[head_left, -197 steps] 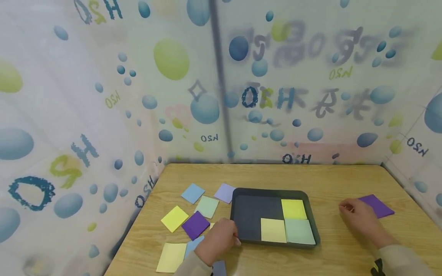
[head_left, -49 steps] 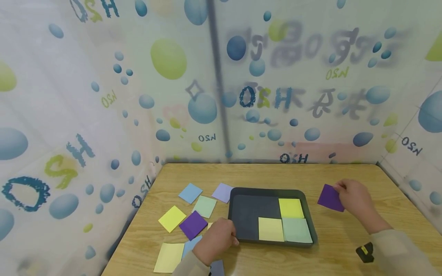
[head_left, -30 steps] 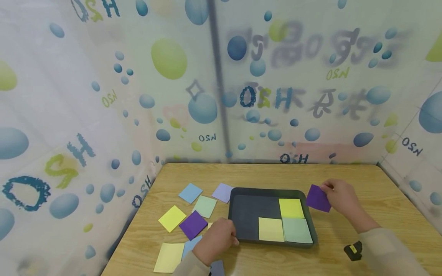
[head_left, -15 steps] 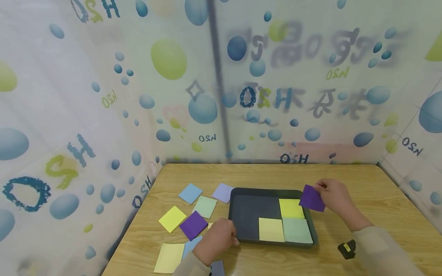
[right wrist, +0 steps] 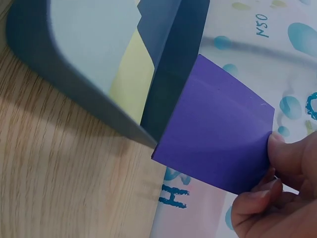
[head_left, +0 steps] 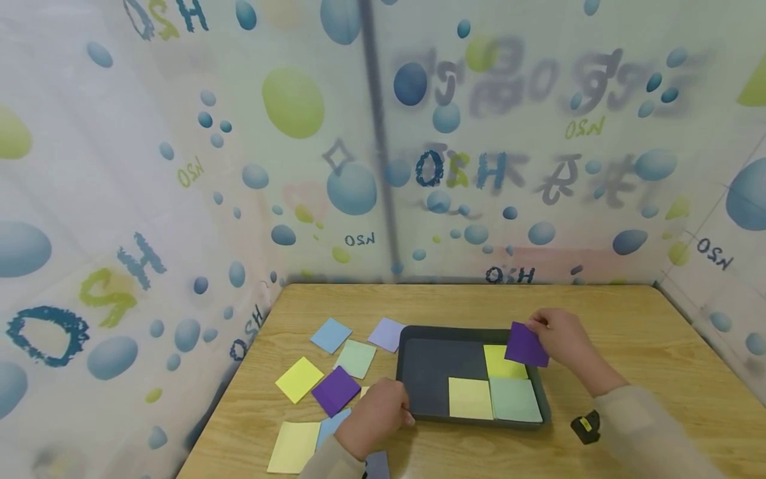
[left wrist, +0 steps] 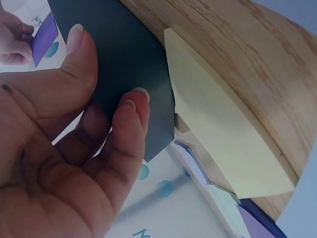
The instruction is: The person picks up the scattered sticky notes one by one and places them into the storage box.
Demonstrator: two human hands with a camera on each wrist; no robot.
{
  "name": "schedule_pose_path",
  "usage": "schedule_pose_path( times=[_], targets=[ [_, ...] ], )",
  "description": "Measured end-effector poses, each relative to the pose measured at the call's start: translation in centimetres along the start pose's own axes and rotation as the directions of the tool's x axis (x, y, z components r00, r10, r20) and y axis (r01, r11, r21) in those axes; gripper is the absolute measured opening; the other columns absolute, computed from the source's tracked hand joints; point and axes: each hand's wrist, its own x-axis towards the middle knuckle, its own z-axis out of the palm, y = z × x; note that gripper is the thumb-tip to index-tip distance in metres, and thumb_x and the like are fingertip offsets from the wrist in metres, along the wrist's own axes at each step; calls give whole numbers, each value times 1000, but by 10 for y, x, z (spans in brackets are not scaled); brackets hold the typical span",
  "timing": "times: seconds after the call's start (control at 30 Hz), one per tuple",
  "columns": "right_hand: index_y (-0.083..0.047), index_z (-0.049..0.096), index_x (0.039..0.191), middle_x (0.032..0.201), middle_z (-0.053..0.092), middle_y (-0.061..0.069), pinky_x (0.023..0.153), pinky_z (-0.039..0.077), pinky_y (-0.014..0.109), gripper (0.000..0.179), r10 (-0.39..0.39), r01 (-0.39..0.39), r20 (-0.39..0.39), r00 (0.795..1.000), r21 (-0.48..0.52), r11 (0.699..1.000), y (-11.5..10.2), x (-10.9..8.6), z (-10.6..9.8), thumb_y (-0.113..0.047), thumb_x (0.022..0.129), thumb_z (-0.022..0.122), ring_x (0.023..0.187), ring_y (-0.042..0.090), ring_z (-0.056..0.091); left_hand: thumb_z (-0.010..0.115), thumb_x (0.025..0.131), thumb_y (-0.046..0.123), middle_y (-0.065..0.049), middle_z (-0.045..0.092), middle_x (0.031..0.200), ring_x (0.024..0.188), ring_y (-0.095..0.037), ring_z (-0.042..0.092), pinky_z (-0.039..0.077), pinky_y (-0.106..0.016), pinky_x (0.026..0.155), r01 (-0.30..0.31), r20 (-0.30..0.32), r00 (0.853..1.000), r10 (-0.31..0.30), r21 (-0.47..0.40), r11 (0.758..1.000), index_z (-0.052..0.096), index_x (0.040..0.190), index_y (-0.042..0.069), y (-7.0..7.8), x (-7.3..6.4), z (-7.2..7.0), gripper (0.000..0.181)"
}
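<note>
In the head view my right hand (head_left: 559, 336) pinches a purple square of paper (head_left: 526, 346) by its corner, over the right rear corner of a dark tray (head_left: 425, 399). The right wrist view shows this purple square (right wrist: 218, 124) between thumb and fingers, overlapping the tray wall. Inside the tray lie a bright yellow square (head_left: 497, 362), partly covered by the purple one in the head view, a pale yellow square (head_left: 469, 398) and a pale green square (head_left: 516, 400). My left hand (head_left: 377, 416) holds the tray's front left corner, its fingertips at the dark wall (left wrist: 158, 114).
Left of the tray, several loose squares lie on the wooden table (head_left: 467, 306): blue (head_left: 331, 335), lilac (head_left: 385, 334), green (head_left: 356, 359), yellow (head_left: 299, 380), purple (head_left: 336, 390) and pale yellow (head_left: 293, 447). Some are partly hidden by my left arm. A patterned curtain (head_left: 323, 253) stands behind.
My right hand has picked up the purple square from the table's right side and carried it left to the tray's right rear corner. The left hand has stayed at the tray.
</note>
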Motion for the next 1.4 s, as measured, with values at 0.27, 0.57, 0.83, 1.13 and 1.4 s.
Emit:
schedule_pose_path(
  times=[0.27, 0.57, 0.83, 1.13, 1.4],
  targets=[
    [4, 67, 101, 87, 66, 13, 62, 46, 33, 18, -35, 35, 9, 999, 2, 999, -12, 5, 8, -10, 103, 55, 73, 22, 55, 85, 80, 14, 6, 68, 63, 54, 1, 46, 41, -18, 50, 4, -5, 1000, -4, -2, 1000, 78, 68, 12, 0, 0, 1, 14],
    [1, 67, 95, 80, 63, 8, 59, 44, 31, 17, -57, 57, 56, 997, 4, 998, -25, 11, 17, -9, 102, 56, 68, 19, 53, 86, 78, 16, 6, 69, 64, 55, 1, 49, 42, -17, 51, 0, -11, 1000, 0, 3, 1000, 78, 68, 12, 0, 0, 1, 14],
    [0, 67, 91, 78, 63, 7, 57, 44, 31, 18, -79, 79, 74, 994, 6, 997, -31, 15, 23, -9, 102, 55, 66, 18, 53, 86, 79, 17, 6, 69, 63, 54, 1, 50, 43, -17, 51, -2, -10, 1000, 3, 16, 1000, 77, 67, 13, -2, 1, 0, 15],
    [0, 67, 90, 76, 61, 7, 56, 43, 31, 20, -75, 68, 117, 990, 57, 996, -41, 17, 32, -8, 103, 55, 65, 18, 51, 85, 81, 18, 5, 69, 67, 55, 0, 45, 42, -18, 51, 30, 13, 999, -30, 17, 999, 78, 71, 12, -2, 0, -1, 14],
    [0, 70, 88, 78, 66, 8, 57, 46, 30, 20, -95, 90, 126, 988, 44, 995, -43, 22, 44, -9, 101, 59, 65, 18, 54, 85, 80, 22, 7, 64, 62, 54, -3, 45, 42, -20, 51, 40, 13, 999, -40, 40, 998, 77, 68, 14, -1, 2, 0, 16]
  ],
)
